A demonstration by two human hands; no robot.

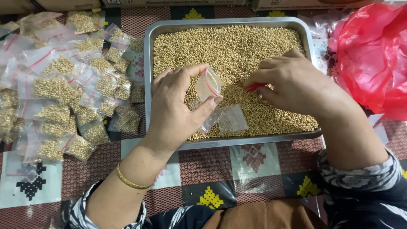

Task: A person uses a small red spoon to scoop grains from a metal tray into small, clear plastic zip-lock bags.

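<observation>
From the head camera, looking straight down, a rectangular metal tray point(148, 63) sits on a patterned mat point(212, 165) and is filled with small round tan seeds point(229, 51), possibly coriander.

The left hand point(176, 106) comes up from the lower left, its forearm angled toward the tray and a thin gold bangle point(127, 180) round the wrist. The hand is turned palm-inward over the tray's near left part. Its thumb and forefinger are closed in a pinch on a small clear zip bag point(208, 84) with a red seal line, held upright just above the seeds; the other fingers curl loosely behind it. A few more empty clear bags point(231, 118) lie on the seeds just below and to the right of this hand, near the tray's front rim.

The right hand point(292, 82) reaches in from the lower right, wrist bent so that the back of the hand faces up and the fingers point left toward the bag. The fingers are drawn together round a small red object point(255, 87), of which only a tip shows; what it is cannot be told. It lies close to the bag's mouth but apart from it. The sleeve point(360, 178) above the wrist is dark with a pale floral print.

Left of the tray lies a spread heap of filled seed packets point(68, 89), clear with red seals. At the upper right is a crumpled red plastic bag point(373, 55).
</observation>
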